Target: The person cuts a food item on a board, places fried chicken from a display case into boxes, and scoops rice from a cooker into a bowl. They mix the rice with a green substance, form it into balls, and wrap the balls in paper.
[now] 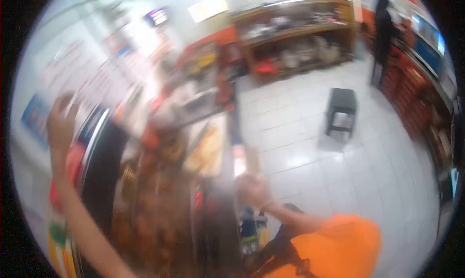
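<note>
My left hand [62, 118] is raised at the far left, beyond the dark edge of a food display counter [104, 154]. Its fingers are apart, with nothing seen in them, and papers with red writing [109, 82] show behind it. On the near side, my right hand [254, 188] is at the counter's edge, beside a small red light [198, 195]. Motion smears its fingers, and I cannot tell if it holds anything. Between my arms lies blurred brown food [162, 205]. Past it is a pale cutting board [208, 147] with orange-brown bits on it.
A dark stool [341, 108] stands on the white tiled floor [300, 147]. Wooden shelves [295, 33] with dishes line the back wall. Stacked red-brown crates [407, 94] stand at the right. Bottles or packets [252, 239] show below my right hand.
</note>
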Tool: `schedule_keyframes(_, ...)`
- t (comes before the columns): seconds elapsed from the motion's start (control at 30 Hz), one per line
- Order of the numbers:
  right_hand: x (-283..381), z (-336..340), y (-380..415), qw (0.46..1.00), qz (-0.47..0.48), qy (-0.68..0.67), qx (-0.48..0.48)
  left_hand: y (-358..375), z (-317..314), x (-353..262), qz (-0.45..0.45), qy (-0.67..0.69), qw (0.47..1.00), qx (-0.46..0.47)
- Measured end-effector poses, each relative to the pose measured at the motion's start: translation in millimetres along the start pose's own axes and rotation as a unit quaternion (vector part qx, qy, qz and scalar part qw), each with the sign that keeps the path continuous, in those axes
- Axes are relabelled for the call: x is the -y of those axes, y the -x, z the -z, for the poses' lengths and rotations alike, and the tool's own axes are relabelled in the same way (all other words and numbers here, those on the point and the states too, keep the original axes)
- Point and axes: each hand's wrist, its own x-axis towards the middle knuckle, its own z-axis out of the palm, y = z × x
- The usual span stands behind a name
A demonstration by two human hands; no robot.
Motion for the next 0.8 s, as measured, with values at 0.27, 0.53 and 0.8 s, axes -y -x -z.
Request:
schedule_keyframes(0.27,96.1,58.6,-98.5,0.976,0.001,0.175,0.134,-110.9,-144.9,168.6,0.12,-0.1,0.959,0.238)
schedule_keyframes(0.53,99.4,137.4,-172.7,0.998,0.031,-0.001,-0.053,-103.9,-195.7,102.9,0.2,-0.009,0.921,0.336)
schedule_keyframes(0.8,99.1,166.7,-192.0,0.996,0.008,-0.002,-0.09,-100.7,-222.7,82.1,0.236,0.029,0.9,0.366)
